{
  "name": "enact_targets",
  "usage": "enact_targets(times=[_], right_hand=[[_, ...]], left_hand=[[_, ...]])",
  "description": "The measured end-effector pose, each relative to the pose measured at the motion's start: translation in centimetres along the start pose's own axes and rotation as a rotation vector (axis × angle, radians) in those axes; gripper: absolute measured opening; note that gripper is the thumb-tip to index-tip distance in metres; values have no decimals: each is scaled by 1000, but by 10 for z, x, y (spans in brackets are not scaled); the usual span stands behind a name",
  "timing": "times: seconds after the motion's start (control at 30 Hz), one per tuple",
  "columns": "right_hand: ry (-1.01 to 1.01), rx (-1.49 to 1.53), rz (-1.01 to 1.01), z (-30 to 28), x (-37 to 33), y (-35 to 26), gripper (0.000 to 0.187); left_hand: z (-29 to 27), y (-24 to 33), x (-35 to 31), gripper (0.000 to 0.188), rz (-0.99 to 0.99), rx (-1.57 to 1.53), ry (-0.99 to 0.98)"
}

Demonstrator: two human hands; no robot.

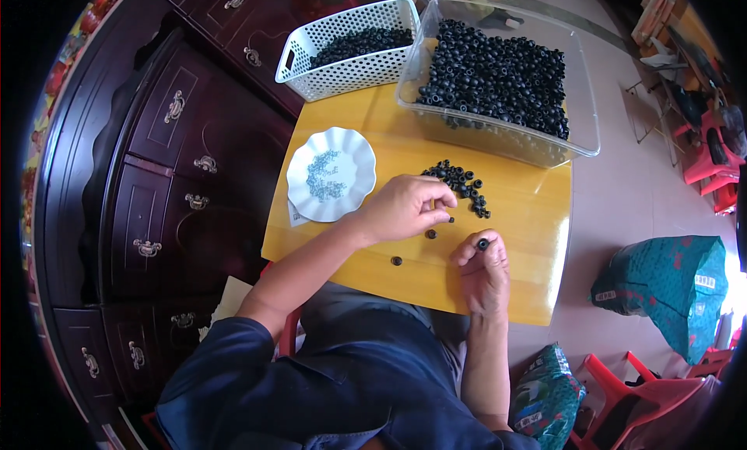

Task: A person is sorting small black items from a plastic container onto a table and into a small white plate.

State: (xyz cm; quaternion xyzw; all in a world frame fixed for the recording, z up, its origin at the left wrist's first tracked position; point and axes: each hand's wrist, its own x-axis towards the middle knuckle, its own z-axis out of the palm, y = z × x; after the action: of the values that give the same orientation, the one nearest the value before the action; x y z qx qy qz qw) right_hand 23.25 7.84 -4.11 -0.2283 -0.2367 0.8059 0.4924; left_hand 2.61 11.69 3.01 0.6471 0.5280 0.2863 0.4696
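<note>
My right hand (pixel 484 269) pinches a small black ring (pixel 483 244) between thumb and forefinger over the yellow table (pixel 529 240). My left hand (pixel 408 207) rests on the table with its fingertips closed on a tiny piece I cannot make out, right beside a loose pile of black rings (pixel 461 182). Two single rings (pixel 430 234) (pixel 396 260) lie on the table between my hands. A white scalloped plate (pixel 331 174) holding small grey metal parts sits just left of my left hand.
A clear plastic bin (pixel 498 131) full of black rings stands at the table's far right. A white perforated basket (pixel 342 49) with more rings is at the far left. Dark wooden drawers (pixel 171 178) line the left. Green sacks (pixel 669 287) and red chairs (pixel 638 395) stand right.
</note>
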Motion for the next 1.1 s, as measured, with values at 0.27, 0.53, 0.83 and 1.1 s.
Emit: enact_targets(times=[0.27, 0.53, 0.83, 1.1], right_hand=[[111, 173, -22, 1, 3, 3, 27], [136, 187, -31, -2, 3, 4, 26], [114, 108, -27, 0, 3, 6, 25], [90, 18, 2, 11, 2, 4, 24]], left_hand=[[21, -32, 12, 16, 317, 672, 29], [14, -29, 23, 8, 446, 660, 63], [-13, -1, -3, 7, 154, -153, 180], [3, 15, -11, 12, 341, 29, 185]])
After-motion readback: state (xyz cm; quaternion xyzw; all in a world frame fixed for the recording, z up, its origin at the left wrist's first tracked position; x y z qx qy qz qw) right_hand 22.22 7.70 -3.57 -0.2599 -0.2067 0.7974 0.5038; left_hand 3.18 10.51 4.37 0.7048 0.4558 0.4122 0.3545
